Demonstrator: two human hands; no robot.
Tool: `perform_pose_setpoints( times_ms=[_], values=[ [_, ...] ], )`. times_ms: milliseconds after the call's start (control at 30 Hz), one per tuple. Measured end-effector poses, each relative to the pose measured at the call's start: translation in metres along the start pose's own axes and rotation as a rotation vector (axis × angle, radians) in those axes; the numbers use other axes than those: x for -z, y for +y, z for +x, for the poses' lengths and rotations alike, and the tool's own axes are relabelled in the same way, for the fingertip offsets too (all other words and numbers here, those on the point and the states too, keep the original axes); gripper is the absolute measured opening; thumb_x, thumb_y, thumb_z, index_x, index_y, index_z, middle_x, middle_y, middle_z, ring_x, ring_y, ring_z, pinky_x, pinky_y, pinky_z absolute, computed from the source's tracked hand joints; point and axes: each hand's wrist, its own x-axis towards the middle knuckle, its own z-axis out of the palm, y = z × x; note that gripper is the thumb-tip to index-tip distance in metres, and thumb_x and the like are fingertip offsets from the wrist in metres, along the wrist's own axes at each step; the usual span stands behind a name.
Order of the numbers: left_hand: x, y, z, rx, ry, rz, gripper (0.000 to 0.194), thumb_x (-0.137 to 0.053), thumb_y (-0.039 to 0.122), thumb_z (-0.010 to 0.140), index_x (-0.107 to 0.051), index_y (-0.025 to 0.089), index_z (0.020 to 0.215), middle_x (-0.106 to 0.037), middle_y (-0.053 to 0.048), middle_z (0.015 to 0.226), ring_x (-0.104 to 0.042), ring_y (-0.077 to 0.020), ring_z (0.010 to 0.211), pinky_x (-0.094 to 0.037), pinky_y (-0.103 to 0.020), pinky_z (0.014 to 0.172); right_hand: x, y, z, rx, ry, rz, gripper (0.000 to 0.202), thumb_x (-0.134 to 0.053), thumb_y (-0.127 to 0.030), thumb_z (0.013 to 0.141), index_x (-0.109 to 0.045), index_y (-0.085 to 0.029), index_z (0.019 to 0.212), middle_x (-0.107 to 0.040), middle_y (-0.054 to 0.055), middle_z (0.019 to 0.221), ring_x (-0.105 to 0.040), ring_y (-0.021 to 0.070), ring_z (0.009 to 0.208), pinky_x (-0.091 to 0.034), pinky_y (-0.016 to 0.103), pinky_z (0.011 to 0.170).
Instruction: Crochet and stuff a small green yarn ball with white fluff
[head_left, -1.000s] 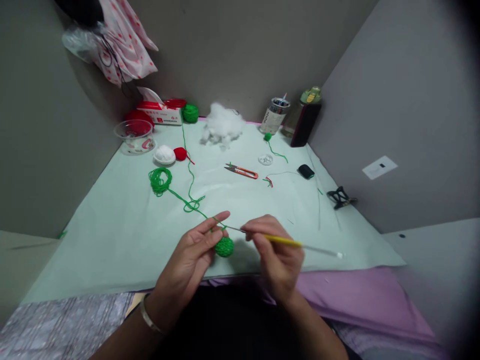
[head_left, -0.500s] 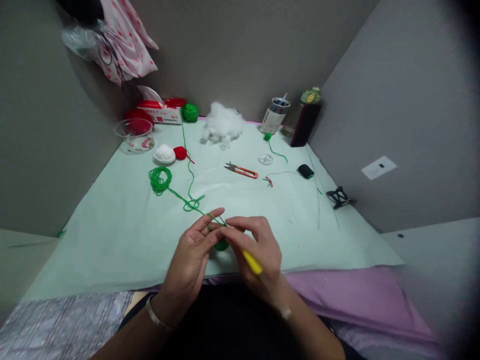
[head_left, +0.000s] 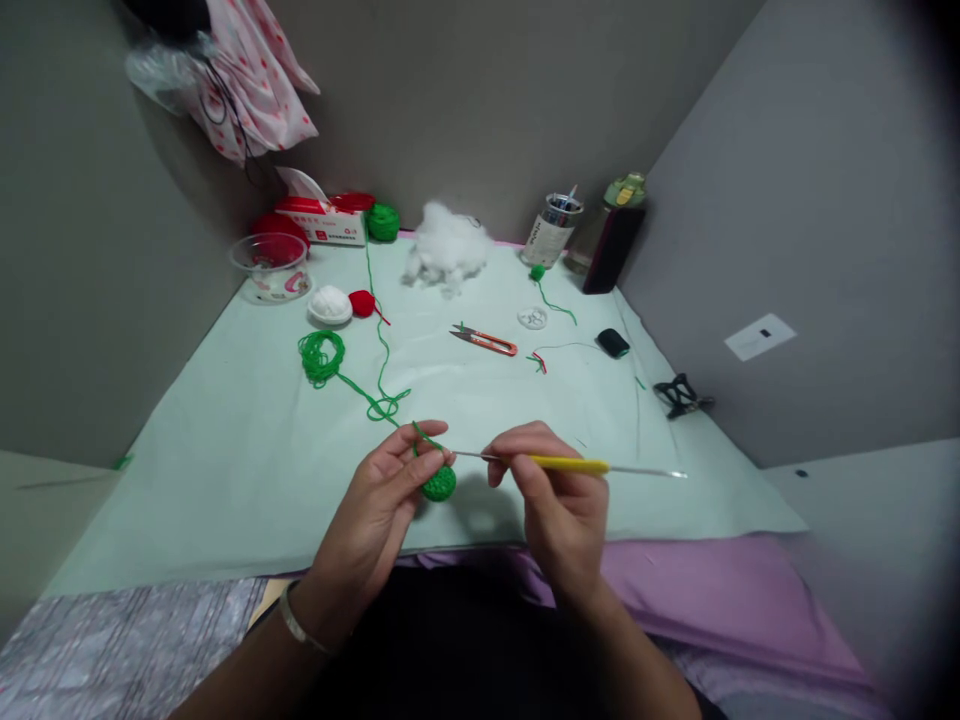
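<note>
Between thumb and fingers, my left hand (head_left: 386, 490) pinches a small round green crochet piece (head_left: 439, 484) near the table's front edge. Green yarn (head_left: 360, 387) runs over its raised index finger and back to a loose green coil (head_left: 321, 358) on the left. To the right, my right hand (head_left: 559, 490) is closed on a crochet hook (head_left: 574, 464) with a yellow grip and metal ends. The hook lies nearly level, its left tip at the left fingertips by the crochet piece. Whether a loop sits on that tip is too small to tell.
Orange thread snips (head_left: 484, 340) lie mid-table, with white stuffing (head_left: 446, 245) behind. A white yarn ball (head_left: 330, 305), a red piece (head_left: 362, 303) and a clear tub (head_left: 270, 270) are at left. A can (head_left: 551, 232), a bottle (head_left: 615, 235) and a black clip (head_left: 681, 396) stand or lie right.
My right hand has moved right, away from the left, and the hook has swung from pointing toward me to nearly level. More of the green crochet piece now shows.
</note>
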Motion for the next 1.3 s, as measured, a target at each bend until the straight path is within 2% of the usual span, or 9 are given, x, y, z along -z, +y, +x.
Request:
perform_pose_setpoints(
  times_ms=[133, 500, 667, 800, 967, 1133, 1233, 1300],
  values=[
    [-0.001, -0.004, -0.001, -0.008, -0.019, -0.019, 0.02, -0.088, 0.023, 0.077, -0.073, 0.017, 0.089, -0.074, -0.002, 0.082, -0.066, -0.0142, 0.084, -0.046, -0.025, 0.082, -0.004, 0.002, -0.007, 0.065, -0.052, -0.108, 0.022, -0.061, -0.013, 0.1, -0.077, -0.025, 0.108, -0.074, 0.005, 0.093, -0.068, 0.0192, 0.085, -0.055, 0.036, 0.073],
    [0.0, -0.004, 0.0, -0.022, -0.01, 0.039, 0.022, -0.09, 0.025, 0.075, -0.075, 0.018, 0.089, -0.075, -0.001, 0.081, -0.065, -0.012, 0.08, -0.046, -0.021, 0.076, -0.004, 0.001, -0.004, 0.093, -0.071, -0.12, 0.024, -0.061, -0.009, 0.099, -0.077, -0.024, 0.108, -0.074, 0.003, 0.094, -0.067, 0.0169, 0.087, -0.054, 0.034, 0.075],
    [-0.002, -0.002, 0.001, -0.081, 0.014, 0.068, 0.026, -0.094, 0.025, 0.068, -0.075, 0.018, 0.085, -0.071, 0.001, 0.077, -0.062, -0.0108, 0.076, -0.047, -0.019, 0.072, -0.004, -0.001, -0.005, 0.076, -0.083, -0.137, 0.025, -0.061, -0.009, 0.099, -0.077, -0.026, 0.109, -0.074, 0.002, 0.095, -0.068, 0.017, 0.087, -0.054, 0.034, 0.076],
    [-0.001, -0.003, 0.003, -0.138, 0.016, 0.13, 0.022, -0.092, 0.024, 0.07, -0.076, 0.019, 0.085, -0.071, 0.002, 0.079, -0.062, -0.0106, 0.077, -0.048, -0.019, 0.072, -0.002, -0.002, -0.004, 0.075, -0.097, -0.137, 0.025, -0.061, -0.009, 0.099, -0.077, -0.026, 0.109, -0.074, 0.003, 0.096, -0.068, 0.0171, 0.088, -0.055, 0.034, 0.076],
    [0.007, -0.005, 0.003, -0.193, 0.007, 0.286, 0.025, -0.087, 0.026, 0.078, -0.077, 0.023, 0.1, -0.071, 0.003, 0.079, -0.064, -0.012, 0.079, -0.05, -0.022, 0.076, 0.0, -0.002, -0.003, 0.101, -0.138, -0.183, 0.026, -0.06, -0.007, 0.099, -0.075, -0.024, 0.111, -0.073, 0.003, 0.096, -0.068, 0.017, 0.089, -0.055, 0.034, 0.077],
    [0.007, 0.002, -0.003, -0.25, -0.029, 0.421, 0.055, -0.085, 0.025, 0.082, -0.067, 0.026, 0.134, -0.07, 0.003, 0.078, -0.067, -0.0155, 0.084, -0.052, -0.03, 0.089, 0.004, 0.001, -0.003, 0.158, -0.234, -0.3, 0.029, -0.061, -0.002, 0.096, -0.073, -0.022, 0.113, -0.073, 0.004, 0.097, -0.067, 0.0171, 0.091, -0.055, 0.033, 0.078],
    [0.006, 0.007, -0.004, -0.244, -0.016, 0.417, 0.067, -0.085, 0.025, 0.082, -0.06, 0.028, 0.144, -0.067, 0.006, 0.074, -0.066, -0.0144, 0.08, -0.052, -0.03, 0.088, 0.007, -0.001, -0.006, 0.1, -0.116, -0.22, 0.026, -0.058, -0.006, 0.098, -0.075, -0.023, 0.107, -0.072, 0.003, 0.093, -0.066, 0.0163, 0.084, -0.054, 0.032, 0.073],
    [0.007, 0.008, -0.003, -0.217, -0.004, 0.392, 0.066, -0.086, 0.026, 0.081, -0.061, 0.027, 0.142, -0.068, 0.005, 0.075, -0.066, -0.0138, 0.079, -0.051, -0.027, 0.082, 0.008, -0.004, -0.007, 0.102, -0.022, -0.185, 0.026, -0.057, -0.007, 0.099, -0.076, -0.024, 0.107, -0.072, 0.003, 0.092, -0.066, 0.0163, 0.082, -0.053, 0.033, 0.072]
  ],
)
